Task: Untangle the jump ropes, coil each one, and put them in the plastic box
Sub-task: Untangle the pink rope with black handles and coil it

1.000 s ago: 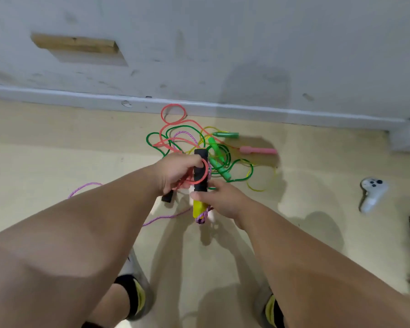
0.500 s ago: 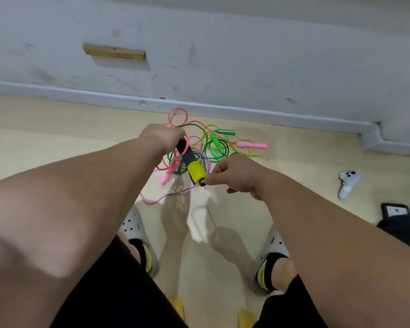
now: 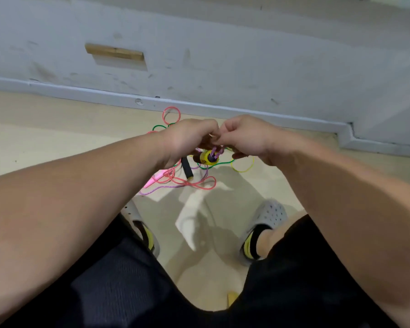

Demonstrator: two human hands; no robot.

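**Left hand** (image 3: 187, 140): my fingers are curled tight round a cylindrical handle (image 3: 207, 159). Its barrel is dark, and its glossy yellow end cap faces the camera.

**Right hand** (image 3: 244, 138): my fingers are bunched together, pinching the purple cord (image 3: 217, 151). This is a braided, matte strand that leaves the centre of the cap. My knuckles hide the fingertips. The two hands almost touch, held above the smooth, pale beige floor (image 3: 57, 138).

**Rest of the jump ropes:** they lie tangled on the floor under and beyond my hands, near the grey baseboard (image 3: 81, 92). Visible parts:
- a thin, glossy pink rope (image 3: 192, 184) in loose loops
- a tapered pink handle (image 3: 154, 181)
- a black handle (image 3: 187, 169), matte, lying flat
- a green rope (image 3: 159, 127), seen only as short arcs
- a translucent yellow loop (image 3: 243, 166)

My hands and forearms cover the middle of the tangle, so I cannot tell which cord crosses which.

**Other items:** a grey perforated clog (image 3: 270, 214) is on each foot. A rectangular wooden block (image 3: 115, 52) sits on the scuffed grey wall (image 3: 246, 55).
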